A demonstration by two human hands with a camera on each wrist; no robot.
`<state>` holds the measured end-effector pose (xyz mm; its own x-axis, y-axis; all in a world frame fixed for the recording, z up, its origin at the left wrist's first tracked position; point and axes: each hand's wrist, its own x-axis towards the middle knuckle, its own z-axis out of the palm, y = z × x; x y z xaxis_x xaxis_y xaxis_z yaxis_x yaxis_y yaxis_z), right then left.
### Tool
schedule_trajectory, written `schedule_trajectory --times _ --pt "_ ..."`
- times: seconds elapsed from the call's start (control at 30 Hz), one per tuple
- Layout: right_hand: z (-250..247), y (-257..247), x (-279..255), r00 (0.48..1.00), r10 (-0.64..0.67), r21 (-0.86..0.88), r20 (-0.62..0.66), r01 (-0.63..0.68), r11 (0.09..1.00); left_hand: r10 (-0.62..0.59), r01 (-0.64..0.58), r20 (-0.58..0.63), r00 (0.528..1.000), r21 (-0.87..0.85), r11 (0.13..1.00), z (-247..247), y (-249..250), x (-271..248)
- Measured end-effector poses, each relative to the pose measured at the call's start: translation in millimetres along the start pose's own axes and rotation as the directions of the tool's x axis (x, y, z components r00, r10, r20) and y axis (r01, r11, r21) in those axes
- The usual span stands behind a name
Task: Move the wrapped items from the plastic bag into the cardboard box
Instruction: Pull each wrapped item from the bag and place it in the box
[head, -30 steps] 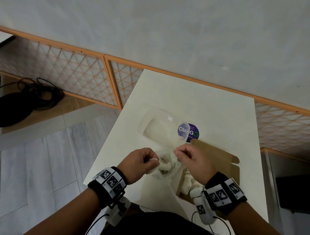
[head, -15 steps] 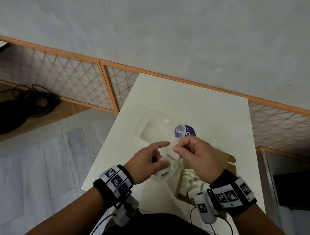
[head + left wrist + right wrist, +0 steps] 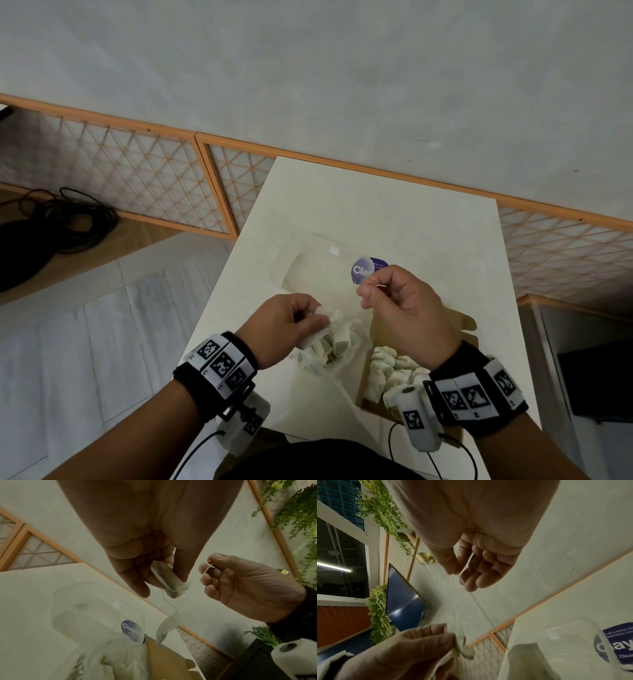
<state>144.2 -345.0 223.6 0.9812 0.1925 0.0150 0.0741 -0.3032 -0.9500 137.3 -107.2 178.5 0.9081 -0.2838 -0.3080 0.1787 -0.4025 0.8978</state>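
My desk [image 3: 428, 233] is a pale cream colour. The plastic bag [image 3: 318, 270] on it is see-through, with a round purple sticker [image 3: 368, 270] that has white letters. The wrapped item [image 3: 317, 325] in my left grip [image 3: 284, 329] is white, and from below it looks a bit grey-green. The thread [image 3: 376, 283] in my right grip [image 3: 407, 308] is thin and pale. The cardboard box [image 3: 467, 322] is brown, and the wrapped items [image 3: 390, 370] in it are white. My wrist bands [image 3: 219, 366] are black with white squares that have black blocky marks. Behind the desk, the wall [image 3: 308, 68] is grey and the screen [image 3: 137, 178] has orange frames with a criss-cross diamond pattern.
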Motion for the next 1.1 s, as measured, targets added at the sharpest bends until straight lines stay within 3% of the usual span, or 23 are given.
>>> schedule_trajectory --times 0.27,0.4,0.53,0.6,0.7,0.83,1.1 --pt "2 7 0 0.997 0.08 -0.042 0.02 -0.079 0.996 -0.04 0.041 -0.015 0.999 0.049 0.998 -8 -1 -5" --pt "5 3 -2 0.999 -0.003 -0.102 0.037 0.006 0.995 -0.006 0.006 0.004 1.0 0.088 0.996 -11 16 -11" --pt "17 -8 4 0.951 0.102 -0.019 0.293 -0.1 0.995 0.076 -0.075 0.004 0.997 0.256 0.964 -13 36 -16" --pt "24 -6 6 0.924 0.117 -0.06 0.364 -0.103 0.993 0.115 -0.103 -0.023 0.993 0.284 0.953 -16 43 -16" --pt "23 1 7 0.948 0.029 -0.177 0.317 0.029 0.984 0.114 -0.079 -0.085 0.99 0.333 0.94 -25 47 -14" --pt "6 -8 9 0.97 -0.006 -0.225 0.242 0.062 0.972 0.063 -0.019 -0.13 0.989 0.317 0.948 -33 43 -14" --pt "-14 -35 12 0.977 -0.119 -0.249 0.179 0.162 0.955 0.072 -0.058 -0.062 0.996 0.197 0.979 -24 46 -17"
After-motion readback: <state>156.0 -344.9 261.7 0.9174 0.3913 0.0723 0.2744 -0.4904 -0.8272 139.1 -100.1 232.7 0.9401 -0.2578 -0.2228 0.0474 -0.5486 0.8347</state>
